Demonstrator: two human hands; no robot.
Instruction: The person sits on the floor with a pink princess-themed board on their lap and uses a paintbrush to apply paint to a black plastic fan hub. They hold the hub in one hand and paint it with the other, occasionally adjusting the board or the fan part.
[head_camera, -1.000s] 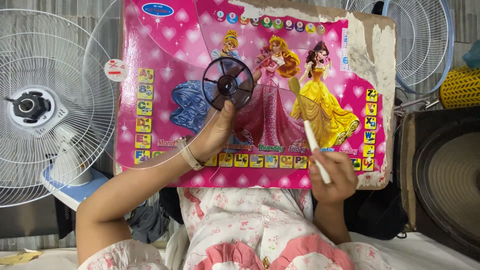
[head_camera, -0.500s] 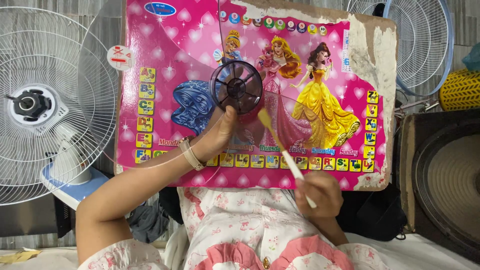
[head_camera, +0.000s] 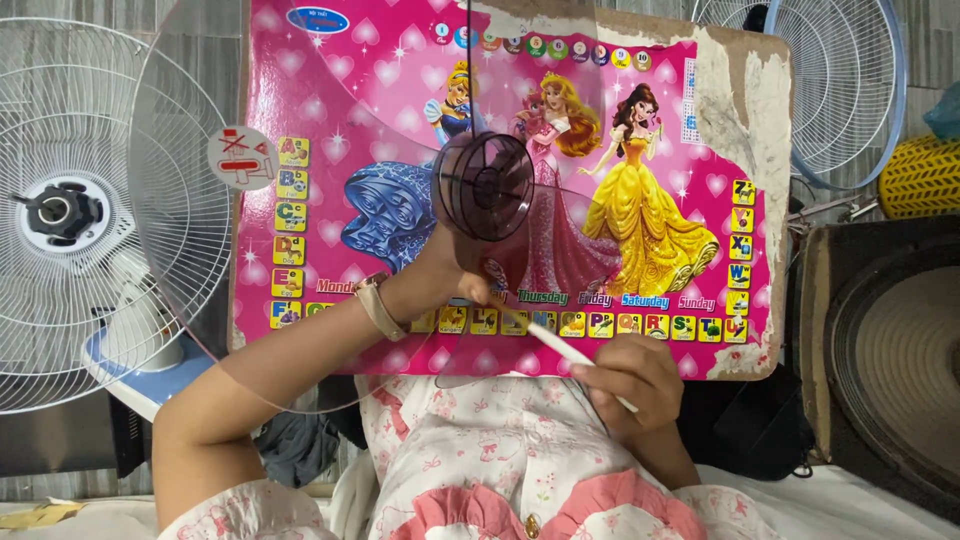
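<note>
Both grips closed — left hand (head_camera: 455, 275) (half-hidden) on clear fan blade (head_camera: 487, 186), right hand (head_camera: 640, 382) on pen (head_camera: 560, 346).

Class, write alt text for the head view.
The left hand holds a clear fan blade over a pink picture board, while the right hand grips a white pen. Fan guards stand alongside.

Right hand (head_camera: 640, 380) dropped lower, white stick (head_camera: 560, 345) tilted flatter — tip now toward left hand (head_camera: 450, 275)
</note>
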